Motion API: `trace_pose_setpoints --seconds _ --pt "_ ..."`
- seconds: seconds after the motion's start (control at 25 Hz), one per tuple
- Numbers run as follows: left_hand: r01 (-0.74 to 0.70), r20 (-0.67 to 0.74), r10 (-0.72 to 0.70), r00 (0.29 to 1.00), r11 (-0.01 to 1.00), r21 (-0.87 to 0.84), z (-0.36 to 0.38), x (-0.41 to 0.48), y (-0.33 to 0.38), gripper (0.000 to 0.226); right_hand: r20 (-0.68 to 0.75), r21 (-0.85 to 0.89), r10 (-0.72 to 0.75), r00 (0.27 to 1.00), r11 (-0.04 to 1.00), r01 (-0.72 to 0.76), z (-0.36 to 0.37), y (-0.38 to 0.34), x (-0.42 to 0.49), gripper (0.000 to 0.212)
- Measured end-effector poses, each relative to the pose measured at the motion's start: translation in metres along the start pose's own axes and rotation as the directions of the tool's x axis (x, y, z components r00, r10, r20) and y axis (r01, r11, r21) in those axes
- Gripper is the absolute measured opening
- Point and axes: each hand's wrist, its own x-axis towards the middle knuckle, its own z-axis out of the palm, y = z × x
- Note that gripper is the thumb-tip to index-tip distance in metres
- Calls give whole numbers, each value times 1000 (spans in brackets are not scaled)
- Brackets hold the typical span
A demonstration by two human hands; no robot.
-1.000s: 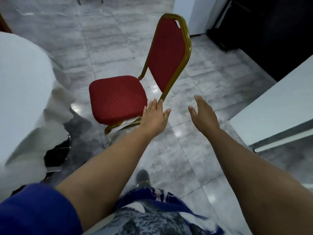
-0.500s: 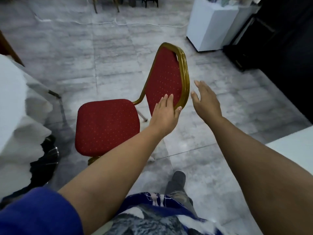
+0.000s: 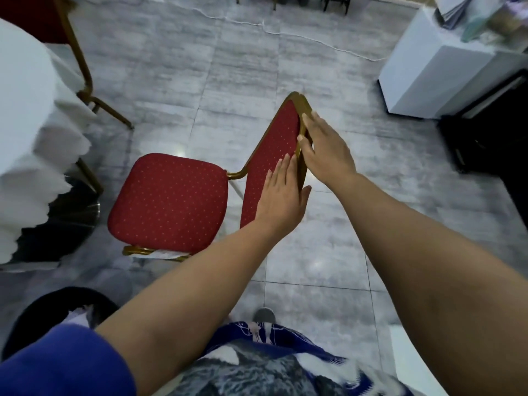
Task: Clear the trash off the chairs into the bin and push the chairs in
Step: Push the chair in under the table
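Since chair (image 3: pixel 171 201) sits seat-first toward draped surface (image 3: pixel 25 124) at left, backrest nearest both hands, push likely runs leftward. Left hand (image 3: pixel 281 201) flat, fingers straight on padding; right hand (image 3: pixel 325 150) pinches gold frame.

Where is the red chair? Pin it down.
Head view, centre-left: the red chair stands on the grey floor beside the white-clothed table at left, left hand flat on its backrest pad, right hand holding the backrest's gold frame.
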Motion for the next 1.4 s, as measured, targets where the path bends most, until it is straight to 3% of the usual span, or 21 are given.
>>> trace_pose_setpoints --seconds 0.28,0.52,0.72,0.92,1.16,1.4 --pt "64 -53 -71 996 989 -132 14 12 5 56 -16 100 -61 998 993 62 14 12 20 53" --pt "115 -131 -138 982 979 -170 25 17 9 56 32 235 -167 985 960 155 13 31 58 56" --pt "196 -235 -236 943 964 -181 37 15 15 54 31 221 -308 951 930 294 18 33 78 54" --pt "222 -262 -265 928 958 -181 31 15 17 53 -8 299 -331 944 900 318 22 26 81 51" --pt "290 -273 -318 908 947 -141 16 15 1 51 -37 306 -396 917 870 388 34 5 91 52" --pt "402 -341 -416 843 909 -113 -25 11 -48 49 -33 308 -500 866 819 485 60 -60 115 53"
